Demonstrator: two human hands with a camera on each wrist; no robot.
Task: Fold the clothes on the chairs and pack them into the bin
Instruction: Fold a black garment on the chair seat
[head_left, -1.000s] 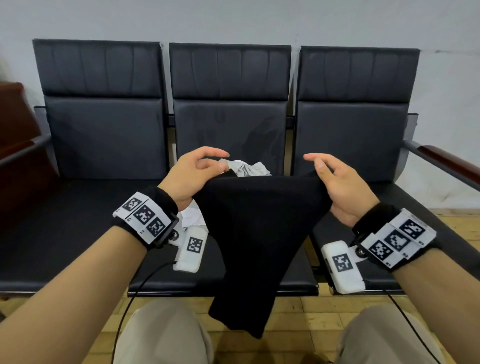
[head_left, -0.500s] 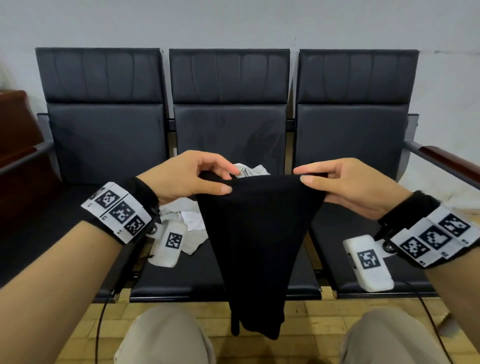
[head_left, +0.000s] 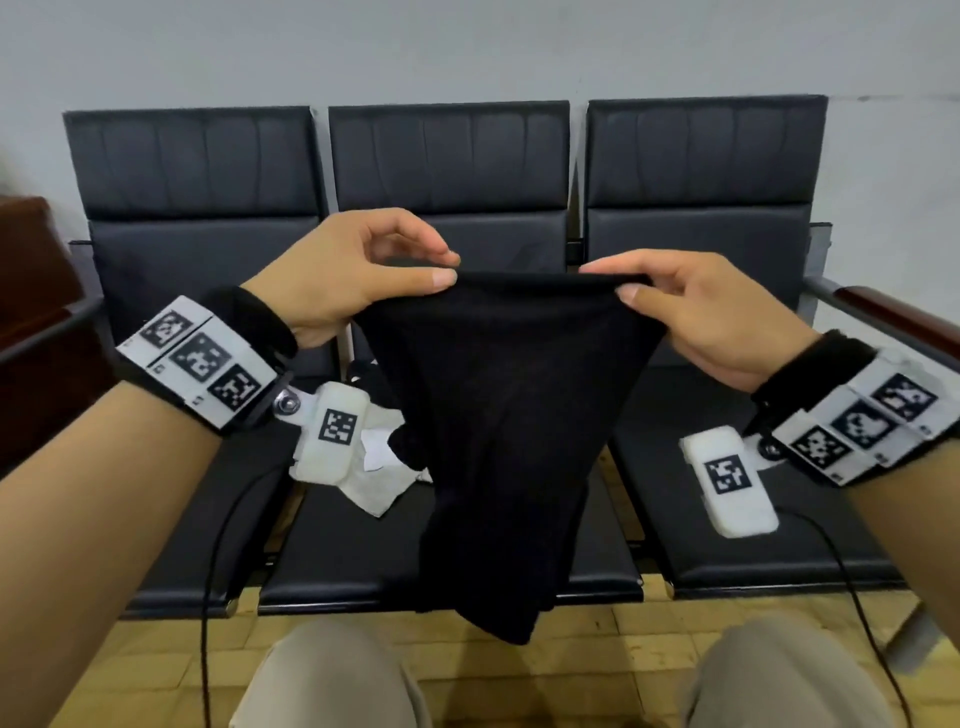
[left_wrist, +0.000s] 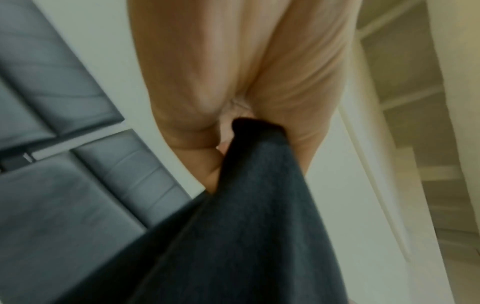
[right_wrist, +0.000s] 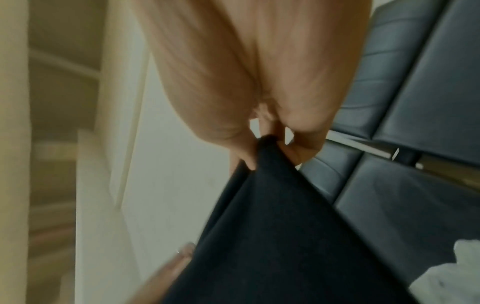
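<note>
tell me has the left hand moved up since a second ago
Yes. The left hand has risen against the middle chair backrest, lifting the black garment.

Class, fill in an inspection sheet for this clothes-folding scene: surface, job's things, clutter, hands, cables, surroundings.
Surface: black padded bench seats, three in a row.
Job's things: black garment held up by its top edge, hanging free; white garment crumpled on the middle seat; bin not in view.
Clutter: nothing seen.
Hands: left hand and right hand each pinch a top corner of the black garment.
Cables: black cable hanging from each wrist unit.
Surroundings: pale wall, wooden floor, wooden armrest.
</note>
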